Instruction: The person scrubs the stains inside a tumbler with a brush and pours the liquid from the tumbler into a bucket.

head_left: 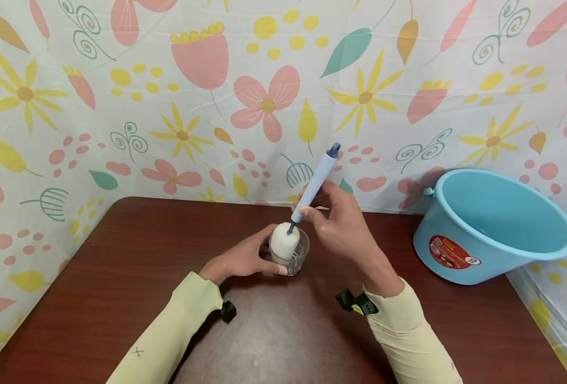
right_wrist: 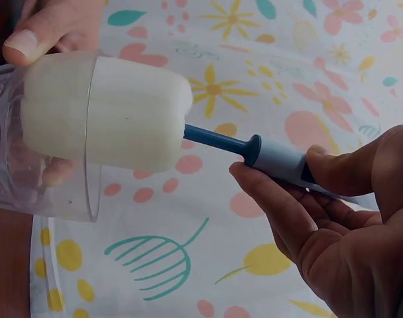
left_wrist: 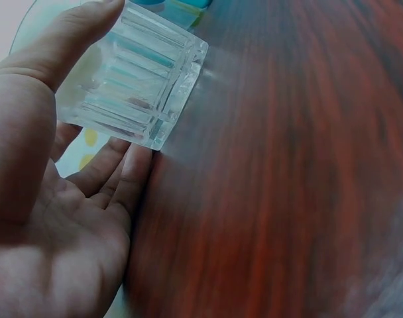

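Observation:
My left hand (head_left: 245, 258) holds a clear ribbed glass (head_left: 304, 248), thumb on the near side and fingers around the far side. In the left wrist view the glass (left_wrist: 145, 83) is tilted, its thick base close to the table. My right hand (head_left: 344, 226) grips the light blue handle of a sponge cup brush (head_left: 318, 183), whose dark hooked end points up and away. Its white sponge head (right_wrist: 138, 116) sits partly inside the glass, with the rounded end by the dark stem sticking out past the rim.
A light blue bucket (head_left: 448, 226) with a red label stands at the right back of the dark wooden table (head_left: 120, 298). Behind the table hangs a white curtain (head_left: 206, 144) printed with flowers and leaves. Black straps sit at both sleeve cuffs.

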`<state>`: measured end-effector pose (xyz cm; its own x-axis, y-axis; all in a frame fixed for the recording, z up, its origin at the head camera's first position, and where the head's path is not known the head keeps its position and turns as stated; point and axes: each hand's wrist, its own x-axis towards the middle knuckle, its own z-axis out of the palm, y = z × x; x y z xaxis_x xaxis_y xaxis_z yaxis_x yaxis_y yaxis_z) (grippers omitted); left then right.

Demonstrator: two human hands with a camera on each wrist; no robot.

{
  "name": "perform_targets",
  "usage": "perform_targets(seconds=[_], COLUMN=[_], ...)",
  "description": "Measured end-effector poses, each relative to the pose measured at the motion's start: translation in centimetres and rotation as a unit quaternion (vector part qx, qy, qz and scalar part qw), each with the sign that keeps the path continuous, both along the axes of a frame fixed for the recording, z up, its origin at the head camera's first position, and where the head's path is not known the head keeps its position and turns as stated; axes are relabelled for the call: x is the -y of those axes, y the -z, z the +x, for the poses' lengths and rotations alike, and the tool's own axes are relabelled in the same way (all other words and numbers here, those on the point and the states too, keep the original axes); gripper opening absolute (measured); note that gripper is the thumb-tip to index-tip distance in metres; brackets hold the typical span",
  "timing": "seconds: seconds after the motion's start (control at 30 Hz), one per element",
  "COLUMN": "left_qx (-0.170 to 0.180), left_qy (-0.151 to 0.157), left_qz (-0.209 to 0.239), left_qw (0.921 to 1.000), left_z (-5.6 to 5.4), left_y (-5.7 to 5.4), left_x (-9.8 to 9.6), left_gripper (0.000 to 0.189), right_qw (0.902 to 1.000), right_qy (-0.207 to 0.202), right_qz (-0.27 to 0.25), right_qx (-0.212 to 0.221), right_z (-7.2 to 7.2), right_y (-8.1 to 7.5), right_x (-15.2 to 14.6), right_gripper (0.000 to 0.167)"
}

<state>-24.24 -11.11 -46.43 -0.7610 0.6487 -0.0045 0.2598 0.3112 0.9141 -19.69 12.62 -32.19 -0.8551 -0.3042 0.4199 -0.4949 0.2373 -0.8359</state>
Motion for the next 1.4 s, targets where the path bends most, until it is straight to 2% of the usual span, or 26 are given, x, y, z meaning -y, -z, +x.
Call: perform_targets(seconds=[0.3, 0.53, 0.9, 1.4], left_qx=[0.003, 0.01, 0.014, 0.009], left_qy=[0.001, -0.001, 0.002, 0.002], left_qz=[0.007, 0.005, 0.007, 0.002], left_qw=[1.0, 0.9999, 0.9999, 1.0], left_z=[-0.01, 0.06, 0.13, 0.19], left_y=[0.02, 0.05, -0.12, -0.11], left_x=[0.03, 0.02, 0.05, 0.12], left_gripper=[0.096, 0.093, 0.092, 0.093], right_qw=[0.9997, 0.9988, 0.995, 0.9924], right_qy=[0.011, 0.029, 0.045, 0.036], right_qz=[-0.007, 0.011, 0.039, 0.043], right_qx=[-0.021, -0.039, -0.08, -0.11], right_z=[-0.29, -0.33, -0.3, 0.04], right_y=[0.3, 0.44, 0.76, 0.51], right_x=[0.32, 0.46, 0.77, 0.94], right_gripper=[0.025, 0.029, 0.024, 0.025])
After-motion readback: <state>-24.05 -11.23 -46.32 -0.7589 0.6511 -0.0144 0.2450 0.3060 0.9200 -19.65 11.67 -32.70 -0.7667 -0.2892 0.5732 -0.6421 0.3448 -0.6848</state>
